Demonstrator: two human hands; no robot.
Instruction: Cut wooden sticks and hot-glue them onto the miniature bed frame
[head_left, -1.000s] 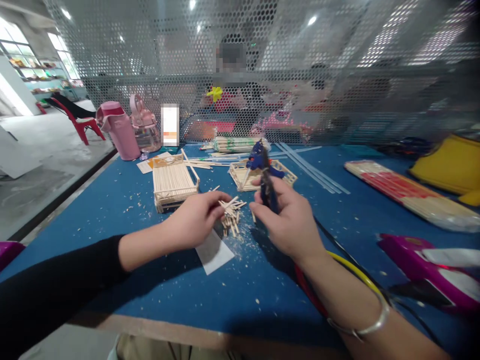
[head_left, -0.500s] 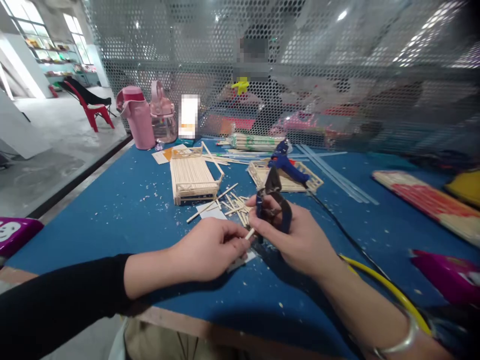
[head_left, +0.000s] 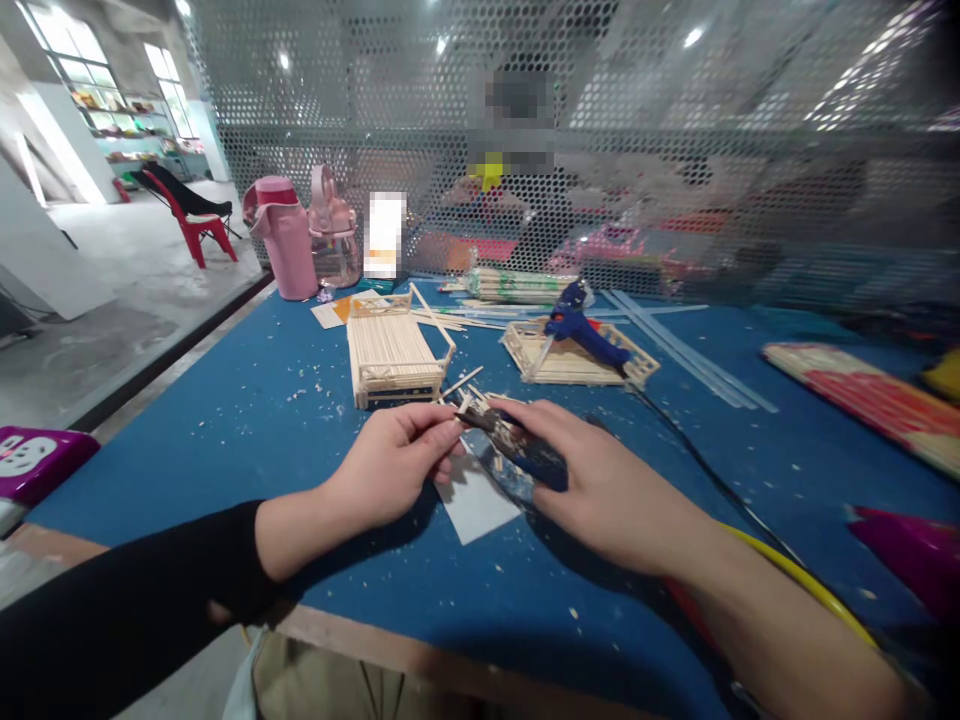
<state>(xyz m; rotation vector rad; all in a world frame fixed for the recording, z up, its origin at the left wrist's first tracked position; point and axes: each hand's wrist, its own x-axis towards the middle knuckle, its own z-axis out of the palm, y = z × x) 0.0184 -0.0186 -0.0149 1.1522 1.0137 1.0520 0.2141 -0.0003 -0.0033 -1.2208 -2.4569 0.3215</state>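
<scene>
My left hand pinches a short wooden stick, most of it hidden by the fingers. In my right hand are blue-handled cutting pliers, their dark jaws pointing left and meeting the stick at my left fingertips. Just beneath lies a white paper. Loose cut sticks lie behind the jaws, partly covered by my hands. Beyond my left hand stands a small bed-like model of wooden sticks.
A blue glue gun rests on a stick-built tray, its cord trailing right. Packed sticks and clear glue strips lie farther back. A pink flask stands back left, before a perforated metal screen.
My right hand has turned the pliers from upright to pointing left, bringing the jaws to the stick. My left hand has moved slightly up and left, uncovering more of the paper.
</scene>
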